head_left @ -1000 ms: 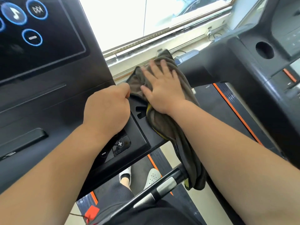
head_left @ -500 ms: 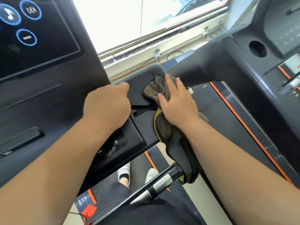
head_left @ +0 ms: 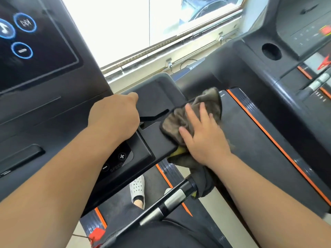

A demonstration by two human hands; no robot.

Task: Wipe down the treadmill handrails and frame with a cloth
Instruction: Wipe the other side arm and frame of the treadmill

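Observation:
The treadmill's black right arm panel runs from the console toward me. A grey-brown cloth with a yellow edge lies bunched over the panel's right edge, its tail hanging down past a black and silver handrail. My right hand presses flat on the cloth with fingers spread. My left hand is a closed fist resting on the panel's left side, just above the speed buttons; its fingers are hidden.
The console screen with blue icons fills the upper left. A second treadmill stands close on the right, its belt edged in orange. A window sill lies ahead. My white shoes stand on the belt below.
My right hand has dragged the cloth from the far end of the panel back toward me and out over its right edge. My left hand has stayed put.

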